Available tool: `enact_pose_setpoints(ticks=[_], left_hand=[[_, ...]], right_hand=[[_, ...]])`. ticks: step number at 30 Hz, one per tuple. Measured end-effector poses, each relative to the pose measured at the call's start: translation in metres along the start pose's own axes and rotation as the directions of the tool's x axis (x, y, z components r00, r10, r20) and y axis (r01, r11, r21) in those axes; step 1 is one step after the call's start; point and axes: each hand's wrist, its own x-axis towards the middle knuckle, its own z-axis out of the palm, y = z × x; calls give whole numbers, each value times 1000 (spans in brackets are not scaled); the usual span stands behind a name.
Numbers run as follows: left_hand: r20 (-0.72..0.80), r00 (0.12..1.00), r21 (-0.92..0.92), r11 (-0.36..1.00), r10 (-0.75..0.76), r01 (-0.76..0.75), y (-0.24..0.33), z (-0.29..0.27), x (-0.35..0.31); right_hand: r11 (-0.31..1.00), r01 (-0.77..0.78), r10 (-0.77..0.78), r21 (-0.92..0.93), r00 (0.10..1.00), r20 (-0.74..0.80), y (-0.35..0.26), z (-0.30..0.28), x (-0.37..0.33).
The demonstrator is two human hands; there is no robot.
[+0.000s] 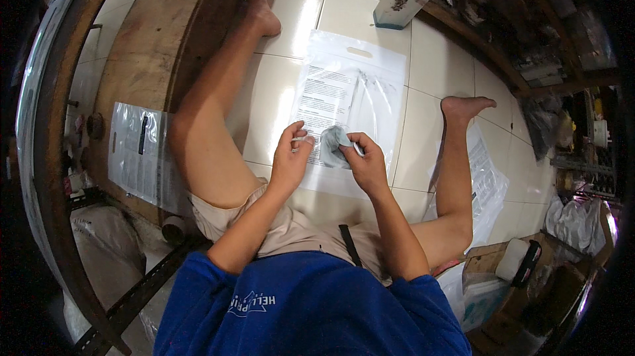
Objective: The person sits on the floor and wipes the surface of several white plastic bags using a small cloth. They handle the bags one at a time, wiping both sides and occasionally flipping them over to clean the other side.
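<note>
My right hand (368, 163) is closed on the edge of a crumpled grey-green cloth (334, 139), pinching it between thumb and fingers. The cloth hangs over the lower part of a clear plastic bag (380, 101) with a cut-out handle and dark printed text, which lies flat on the tiles between my legs. To the left of the cloth, my left hand (292, 159) has its fingers curled, with something small and whitish at the fingertips that I cannot make out. A gap separates the two hands.
A translucent container (401, 4) with bluish liquid stands at the far side. On the left, another printed plastic bag (135, 151) hangs over a wooden board (142, 45). More plastic sheeting (488, 184) lies beyond my right leg. Dark shelves (549, 32) line the right.
</note>
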Motion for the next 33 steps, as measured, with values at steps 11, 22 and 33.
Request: enact_pose_setpoints(ticks=[11, 22, 33], left_hand=[[354, 934, -161, 979, -58, 122, -8, 2, -1], [450, 871, -483, 766, -198, 424, -5, -2, 8], [448, 894, 358, 918, -12, -167, -22, 33, 43]], right_hand=[[757, -226, 181, 614, 974, 135, -5, -1, -10], [918, -223, 128, 329, 949, 286, 12, 0, -15], [922, -62, 42, 383, 997, 61, 20, -19, 1]])
